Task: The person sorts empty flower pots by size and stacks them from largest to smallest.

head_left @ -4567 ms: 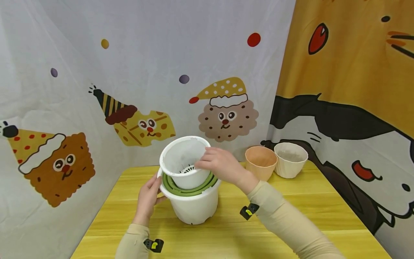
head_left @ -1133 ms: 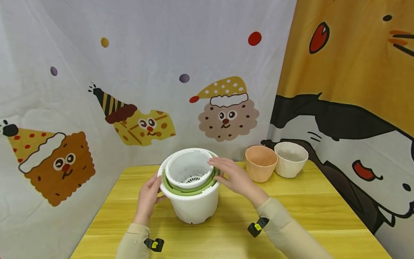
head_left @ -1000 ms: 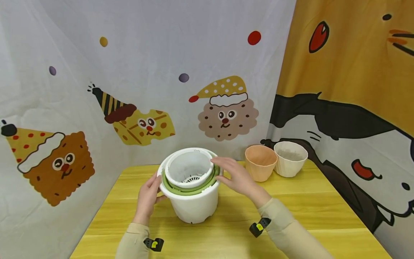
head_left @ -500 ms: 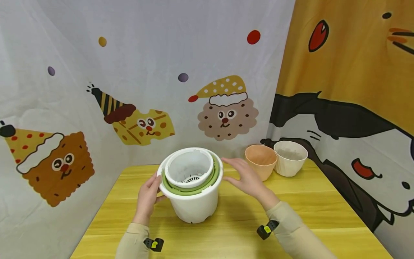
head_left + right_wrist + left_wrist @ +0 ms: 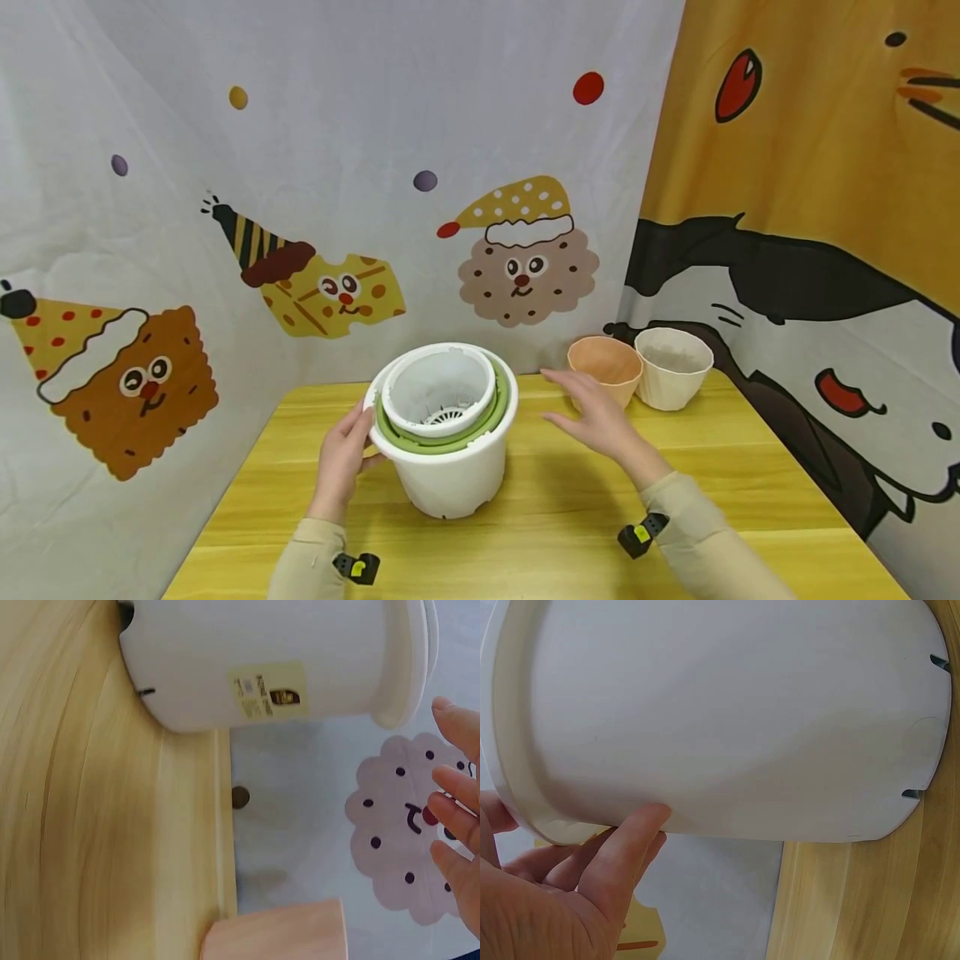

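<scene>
A large white flowerpot (image 5: 450, 479) stands on the table, a green pot (image 5: 491, 421) nested inside it and a smaller white pot (image 5: 438, 387) inside the green one. The small pot has a slotted bottom and its rim sits slightly higher than the green rim. My left hand (image 5: 343, 458) grips the large pot's rim on the left side; in the left wrist view a digit (image 5: 622, 859) presses the outer wall below the rim. My right hand (image 5: 600, 421) hovers right of the stack, fingers extended, touching nothing, just in front of a peach-coloured pot (image 5: 606, 367).
A cream pot (image 5: 675, 367) stands beside the peach pot at the table's back right. Behind the wooden table (image 5: 480, 558) hangs a white cloth (image 5: 352, 125) with cartoon prints, and an orange printed cloth (image 5: 810, 150) on the right. The large pot carries a label (image 5: 270, 690).
My right hand first lowered the small white pot into the green one, then let go and moved right, away from the stack. The left hand stays on the large pot's rim.
</scene>
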Demonstrator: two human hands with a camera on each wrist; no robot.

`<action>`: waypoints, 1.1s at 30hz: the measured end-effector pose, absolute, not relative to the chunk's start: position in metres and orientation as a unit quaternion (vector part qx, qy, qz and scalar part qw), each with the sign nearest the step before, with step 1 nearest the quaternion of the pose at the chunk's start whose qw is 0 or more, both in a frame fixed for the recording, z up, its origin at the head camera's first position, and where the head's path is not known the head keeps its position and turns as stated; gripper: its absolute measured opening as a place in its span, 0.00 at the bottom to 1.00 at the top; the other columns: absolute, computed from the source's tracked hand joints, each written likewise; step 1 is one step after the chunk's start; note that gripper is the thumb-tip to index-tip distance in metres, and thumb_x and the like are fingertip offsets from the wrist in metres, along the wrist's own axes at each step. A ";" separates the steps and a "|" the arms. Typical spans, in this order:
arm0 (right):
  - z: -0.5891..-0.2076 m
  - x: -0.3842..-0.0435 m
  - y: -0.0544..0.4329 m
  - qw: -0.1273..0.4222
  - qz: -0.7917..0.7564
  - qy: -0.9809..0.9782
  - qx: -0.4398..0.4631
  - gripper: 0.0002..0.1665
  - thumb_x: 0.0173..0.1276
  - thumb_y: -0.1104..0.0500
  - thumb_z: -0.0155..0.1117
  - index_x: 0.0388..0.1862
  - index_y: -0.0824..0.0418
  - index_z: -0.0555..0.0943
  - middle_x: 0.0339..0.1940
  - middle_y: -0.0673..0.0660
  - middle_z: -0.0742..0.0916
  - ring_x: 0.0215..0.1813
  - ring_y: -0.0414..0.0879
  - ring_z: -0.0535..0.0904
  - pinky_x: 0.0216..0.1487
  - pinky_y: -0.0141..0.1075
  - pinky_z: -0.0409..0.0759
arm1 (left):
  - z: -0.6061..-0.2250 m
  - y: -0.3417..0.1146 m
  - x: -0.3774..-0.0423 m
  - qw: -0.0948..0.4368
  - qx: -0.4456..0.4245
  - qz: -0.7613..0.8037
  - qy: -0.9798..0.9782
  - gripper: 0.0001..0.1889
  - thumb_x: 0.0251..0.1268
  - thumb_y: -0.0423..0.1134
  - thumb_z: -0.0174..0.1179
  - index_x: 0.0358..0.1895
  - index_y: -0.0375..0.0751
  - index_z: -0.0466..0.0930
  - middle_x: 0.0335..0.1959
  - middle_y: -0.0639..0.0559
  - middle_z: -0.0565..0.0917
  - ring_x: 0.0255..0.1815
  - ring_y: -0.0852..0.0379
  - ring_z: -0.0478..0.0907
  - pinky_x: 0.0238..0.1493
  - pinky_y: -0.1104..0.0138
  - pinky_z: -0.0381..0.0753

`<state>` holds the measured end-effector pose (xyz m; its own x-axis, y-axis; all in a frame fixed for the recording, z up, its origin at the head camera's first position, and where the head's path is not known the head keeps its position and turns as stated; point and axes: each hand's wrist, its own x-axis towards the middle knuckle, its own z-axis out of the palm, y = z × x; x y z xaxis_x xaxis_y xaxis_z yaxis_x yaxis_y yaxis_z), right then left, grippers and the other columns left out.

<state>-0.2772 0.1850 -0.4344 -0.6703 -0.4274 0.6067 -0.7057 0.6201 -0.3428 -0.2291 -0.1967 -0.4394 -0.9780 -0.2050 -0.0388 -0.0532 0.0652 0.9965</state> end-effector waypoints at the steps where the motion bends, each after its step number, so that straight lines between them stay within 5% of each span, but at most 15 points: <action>1: -0.435 -0.277 0.187 0.239 0.286 -0.869 0.325 0.38 0.58 0.54 0.78 0.66 0.61 0.76 0.61 0.59 0.82 0.62 0.56 0.76 0.64 0.52 0.74 | -0.439 -0.197 -0.229 0.056 0.089 -0.678 -0.727 0.29 0.76 0.55 0.52 0.73 0.46 0.67 0.68 0.41 0.72 0.44 0.61 0.80 0.40 0.65 0.87; 33: -0.441 -0.293 0.254 0.217 0.200 -0.910 0.292 0.33 0.55 0.59 0.79 0.59 0.66 0.80 0.54 0.62 0.85 0.52 0.60 0.80 0.53 0.55 0.79 | -0.438 -0.196 -0.228 0.055 0.086 -0.690 -0.717 0.28 0.77 0.52 0.51 0.74 0.45 0.66 0.68 0.39 0.72 0.44 0.63 0.80 0.40 0.64 0.87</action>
